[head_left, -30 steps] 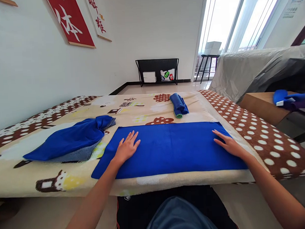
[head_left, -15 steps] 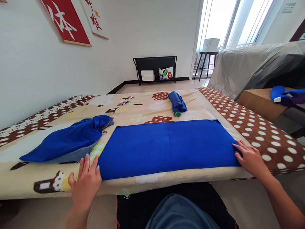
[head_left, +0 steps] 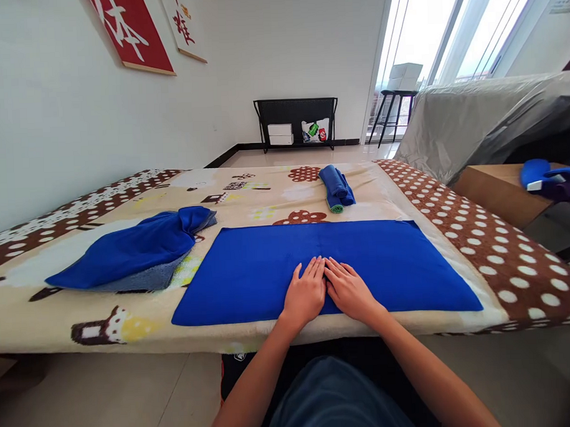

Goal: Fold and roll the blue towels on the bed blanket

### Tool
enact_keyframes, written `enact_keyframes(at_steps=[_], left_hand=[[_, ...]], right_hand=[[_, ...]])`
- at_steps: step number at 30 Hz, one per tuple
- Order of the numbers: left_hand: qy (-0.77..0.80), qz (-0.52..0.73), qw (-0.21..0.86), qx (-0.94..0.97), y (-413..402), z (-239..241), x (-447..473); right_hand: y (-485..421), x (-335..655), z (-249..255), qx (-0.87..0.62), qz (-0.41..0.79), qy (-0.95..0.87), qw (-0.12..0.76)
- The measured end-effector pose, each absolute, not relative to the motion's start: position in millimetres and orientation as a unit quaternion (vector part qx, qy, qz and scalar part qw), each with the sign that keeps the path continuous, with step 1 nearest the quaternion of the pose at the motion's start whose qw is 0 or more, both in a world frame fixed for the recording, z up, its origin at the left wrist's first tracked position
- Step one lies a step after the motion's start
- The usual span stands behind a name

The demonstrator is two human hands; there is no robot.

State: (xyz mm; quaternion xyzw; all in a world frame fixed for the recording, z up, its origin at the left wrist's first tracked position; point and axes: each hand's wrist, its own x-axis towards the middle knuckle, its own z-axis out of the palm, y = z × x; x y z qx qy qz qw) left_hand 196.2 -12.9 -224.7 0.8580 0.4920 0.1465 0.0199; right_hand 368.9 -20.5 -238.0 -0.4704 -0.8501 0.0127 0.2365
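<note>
Shows as a plain bright-blue cloth (head_left: 399, 272), wide and rectangular; lies smooth and flat, long side along the near edge of the printed blanket (head_left: 214, 335), faintly creased midway.

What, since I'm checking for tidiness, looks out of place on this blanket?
The crumpled cloth on the left: one end is bunched and a greyish layer shows, unlike the flat cloth beside it. I see no spill.
</note>
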Motion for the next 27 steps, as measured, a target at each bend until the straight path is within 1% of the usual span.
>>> enact_keyframes(at_steps=[3, 7, 11, 15, 20, 24, 27], left_hand=[[0.506, 0.147, 0.022, 0.849, -19, -229, 190], [0.543, 0.147, 0.006, 0.827, -28, -227, 155], [0.640, 0.144, -0.037, 0.754, -36, -233, 91], [0.725, 0.192, -0.113, 0.652, -49, -247, 17], [0.737, 0.260, -0.148, 0.606, -67, -259, -24], [0.729, 0.297, -0.164, 0.595, -68, -264, -23], [0.719, 0.316, -0.169, 0.596, -66, -268, -22]], right_hand=[[-25, 373, -245, -0.479, 0.003, -0.846, 0.232], [-35, 410, -249, -0.516, -0.025, -0.822, 0.239], [-46, 477, -261, -0.599, -0.057, -0.765, 0.228], [-62, 559, -281, -0.684, -0.085, -0.688, 0.228], [-82, 621, -305, -0.686, -0.085, -0.664, 0.285], [-89, 625, -315, -0.674, -0.108, -0.639, 0.355], [-89, 622, -319, -0.671, -0.124, -0.630, 0.372]])
